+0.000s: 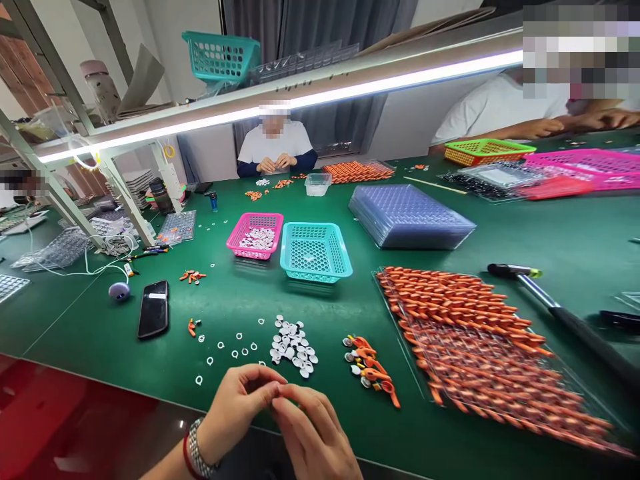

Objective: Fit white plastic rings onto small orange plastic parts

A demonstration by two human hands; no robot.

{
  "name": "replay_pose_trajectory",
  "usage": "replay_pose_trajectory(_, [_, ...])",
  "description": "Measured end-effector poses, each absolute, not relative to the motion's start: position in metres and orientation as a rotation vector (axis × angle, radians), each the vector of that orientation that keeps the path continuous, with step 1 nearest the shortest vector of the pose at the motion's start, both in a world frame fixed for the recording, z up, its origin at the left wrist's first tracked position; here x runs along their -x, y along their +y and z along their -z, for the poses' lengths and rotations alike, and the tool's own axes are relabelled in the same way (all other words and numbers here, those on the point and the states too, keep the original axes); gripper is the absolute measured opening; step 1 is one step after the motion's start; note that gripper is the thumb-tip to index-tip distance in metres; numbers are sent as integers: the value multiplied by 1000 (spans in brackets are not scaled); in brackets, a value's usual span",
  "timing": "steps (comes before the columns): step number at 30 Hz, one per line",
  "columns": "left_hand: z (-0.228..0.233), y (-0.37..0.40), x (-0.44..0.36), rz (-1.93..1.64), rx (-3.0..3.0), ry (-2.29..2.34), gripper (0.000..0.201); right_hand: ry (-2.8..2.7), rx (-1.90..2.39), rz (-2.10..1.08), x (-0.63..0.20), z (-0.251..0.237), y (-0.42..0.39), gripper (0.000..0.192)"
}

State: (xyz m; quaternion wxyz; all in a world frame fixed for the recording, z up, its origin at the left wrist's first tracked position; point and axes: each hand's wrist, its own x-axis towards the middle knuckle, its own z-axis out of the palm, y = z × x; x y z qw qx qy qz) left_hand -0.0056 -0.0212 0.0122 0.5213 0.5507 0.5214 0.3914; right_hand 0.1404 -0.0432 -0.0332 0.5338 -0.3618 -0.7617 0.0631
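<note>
- The left hand (239,400) and right hand (313,433) meet at the near edge of the table (575,247), fingertips pinched together on something too small to make out; most likely one small part is being fitted to another, though the piece itself is hidden.
- Both hands are closed in a pinch, fingers curled; what they grip cannot be told.
- Just beyond the hands lie the rings (235,343), loose and scattered, and beside them the caps (293,347) in a small heap.
- To the right of the caps sits a little pile of clips (373,370), orange with pale ends, apparently the assembled pieces.
- The tray (480,340) further right is filled with rows of orange parts.
- In my judgement the next move calls for a fine, steady pinch and exact lining-up, since the parts are tiny and light.
</note>
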Motion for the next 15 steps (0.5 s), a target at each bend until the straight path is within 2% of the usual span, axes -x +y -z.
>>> replay_pose_trajectory(3, [-14,-26,6,-924,-1101,1126,33,-1740,913,-325,-151,35,-44,20])
replay_pose_trajectory(8, [-15,-30,6,-887,-1085,1061,31,-1587,951,-633,-160,32,-51,16])
replay_pose_trajectory(12, [-13,-33,2,-939,-1112,1085,30,-1522,979,-666,-158,31,-56,17])
replay_pose_trajectory(15, [-12,-38,-1,-985,-1255,1191,20,-1557,1023,-590,-156,28,-58,16])
